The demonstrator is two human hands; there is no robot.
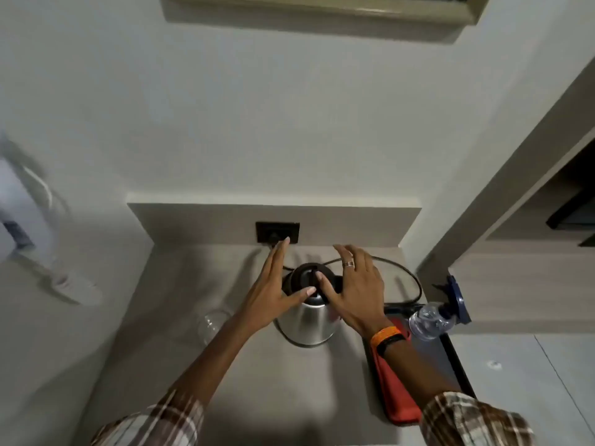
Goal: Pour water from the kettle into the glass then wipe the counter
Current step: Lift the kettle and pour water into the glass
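Note:
A steel kettle [307, 323] with a black lid stands on the grey counter [273, 391], near the back wall. Both hands hover over its lid. My left hand [273, 294] is flat with fingers spread, its thumb over the lid's left side. My right hand [355, 291] is spread too, with a ring on one finger and its thumb resting near the lid's centre. Neither hand holds anything. A clear glass [212, 325] stands on the counter left of the kettle, under my left forearm's side.
A black cord [409, 278] runs from the kettle to a black wall socket [277, 232]. A red cloth [394, 391] lies on a black tray [457, 365] at the right, with a plastic water bottle [431, 320] beside it. Grey walls enclose the counter.

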